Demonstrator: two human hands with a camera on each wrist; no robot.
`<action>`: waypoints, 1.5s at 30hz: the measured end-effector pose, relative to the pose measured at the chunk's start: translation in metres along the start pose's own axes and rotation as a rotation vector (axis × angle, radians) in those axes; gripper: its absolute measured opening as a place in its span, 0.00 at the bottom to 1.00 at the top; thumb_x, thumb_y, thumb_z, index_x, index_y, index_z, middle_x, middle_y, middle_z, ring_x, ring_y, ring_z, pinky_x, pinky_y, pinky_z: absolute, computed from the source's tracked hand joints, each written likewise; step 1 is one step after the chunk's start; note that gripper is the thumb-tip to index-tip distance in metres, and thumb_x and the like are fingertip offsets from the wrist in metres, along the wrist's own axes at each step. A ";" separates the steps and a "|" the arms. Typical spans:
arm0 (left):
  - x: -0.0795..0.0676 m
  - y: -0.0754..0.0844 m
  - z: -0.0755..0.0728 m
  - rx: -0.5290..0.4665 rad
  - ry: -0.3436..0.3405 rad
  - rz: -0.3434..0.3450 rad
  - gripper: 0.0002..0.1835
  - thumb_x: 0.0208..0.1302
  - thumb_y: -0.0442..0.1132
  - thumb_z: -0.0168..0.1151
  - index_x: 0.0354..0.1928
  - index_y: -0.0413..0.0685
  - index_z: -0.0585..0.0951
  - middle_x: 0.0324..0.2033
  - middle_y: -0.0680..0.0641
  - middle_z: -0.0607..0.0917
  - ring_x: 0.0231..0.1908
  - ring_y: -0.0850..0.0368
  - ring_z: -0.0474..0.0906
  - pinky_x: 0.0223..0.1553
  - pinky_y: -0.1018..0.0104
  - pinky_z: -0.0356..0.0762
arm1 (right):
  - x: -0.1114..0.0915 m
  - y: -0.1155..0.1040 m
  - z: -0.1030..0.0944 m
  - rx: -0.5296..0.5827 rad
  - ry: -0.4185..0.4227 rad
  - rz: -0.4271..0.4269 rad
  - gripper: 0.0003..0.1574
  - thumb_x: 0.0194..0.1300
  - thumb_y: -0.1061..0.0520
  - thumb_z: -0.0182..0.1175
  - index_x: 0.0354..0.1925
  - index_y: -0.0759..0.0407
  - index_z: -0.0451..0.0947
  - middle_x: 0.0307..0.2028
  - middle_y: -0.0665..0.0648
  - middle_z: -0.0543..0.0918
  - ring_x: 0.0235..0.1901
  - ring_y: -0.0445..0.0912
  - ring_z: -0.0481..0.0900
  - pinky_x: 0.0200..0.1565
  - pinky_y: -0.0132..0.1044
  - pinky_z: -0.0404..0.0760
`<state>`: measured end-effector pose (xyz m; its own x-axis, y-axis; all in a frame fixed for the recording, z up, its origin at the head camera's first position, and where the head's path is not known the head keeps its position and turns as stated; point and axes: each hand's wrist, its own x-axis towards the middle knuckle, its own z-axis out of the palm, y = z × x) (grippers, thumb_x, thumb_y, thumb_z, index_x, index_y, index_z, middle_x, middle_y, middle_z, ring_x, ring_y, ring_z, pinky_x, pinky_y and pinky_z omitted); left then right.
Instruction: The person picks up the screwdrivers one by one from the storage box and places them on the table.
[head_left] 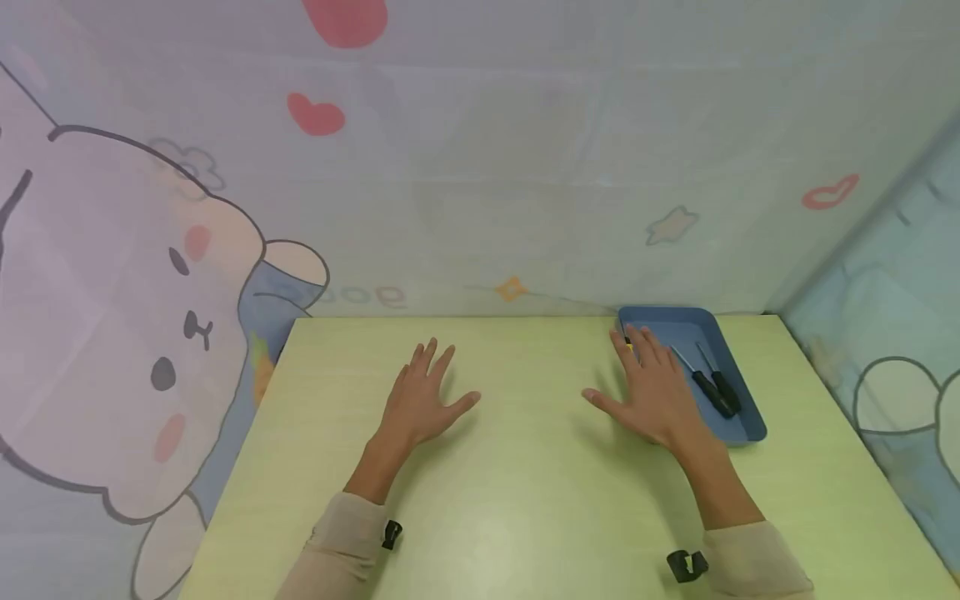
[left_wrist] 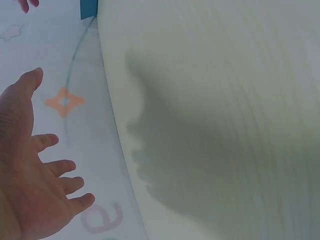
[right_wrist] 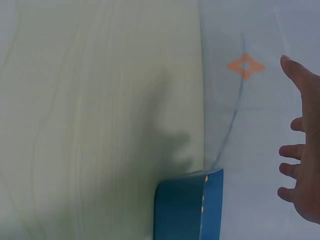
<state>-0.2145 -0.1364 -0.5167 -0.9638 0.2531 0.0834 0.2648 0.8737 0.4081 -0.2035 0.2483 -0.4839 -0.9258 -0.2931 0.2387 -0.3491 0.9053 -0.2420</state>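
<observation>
Above the left half of the table my left hand [head_left: 422, 404] hovers with its fingers spread, holding nothing. My right hand [head_left: 654, 392] is likewise spread and bare, and in the head view it covers part of the blue tray [head_left: 752, 427]. Two screwdrivers with black handles lie side by side in that tray, a nearer screwdriver [head_left: 712, 393] and a farther screwdriver [head_left: 725, 390]. A small yellow and black bit [head_left: 628, 342] shows by the right fingertips, mostly hidden. Both wrist views show each hand, the left hand [left_wrist: 30, 165] and the right hand [right_wrist: 310, 150], apart from the tabletop.
The pale yellow-green table [head_left: 510, 500] reaches back to a printed cloth [head_left: 510, 167] with hearts and a cartoon animal. The tray stands at the table's back right. Small black clips sit at both sleeves, a left clip [head_left: 392, 534] and a right clip [head_left: 686, 566].
</observation>
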 end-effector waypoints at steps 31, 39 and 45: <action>0.006 0.041 0.010 -0.058 0.007 0.038 0.51 0.70 0.74 0.54 0.86 0.58 0.53 0.85 0.46 0.49 0.84 0.47 0.43 0.80 0.45 0.54 | -0.004 0.020 -0.011 0.045 0.005 0.030 0.65 0.68 0.27 0.62 0.85 0.58 0.50 0.80 0.71 0.56 0.80 0.70 0.49 0.71 0.78 0.52; 0.005 0.050 0.025 -0.088 0.056 0.052 0.50 0.70 0.75 0.54 0.86 0.62 0.54 0.85 0.50 0.49 0.83 0.49 0.45 0.76 0.41 0.62 | -0.010 0.032 -0.009 0.048 0.019 0.057 0.65 0.69 0.27 0.61 0.85 0.59 0.48 0.80 0.72 0.55 0.77 0.74 0.53 0.70 0.79 0.54; 0.008 0.059 0.039 -0.125 0.105 0.077 0.50 0.70 0.74 0.54 0.86 0.63 0.54 0.85 0.51 0.51 0.83 0.51 0.46 0.74 0.40 0.67 | -0.011 0.040 -0.010 0.065 0.031 0.064 0.65 0.69 0.28 0.62 0.84 0.62 0.49 0.79 0.75 0.56 0.74 0.77 0.56 0.67 0.82 0.55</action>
<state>-0.2054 -0.0670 -0.5274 -0.9404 0.2669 0.2109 0.3386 0.7931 0.5063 -0.2062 0.2908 -0.4868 -0.9418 -0.2250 0.2498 -0.2993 0.8995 -0.3182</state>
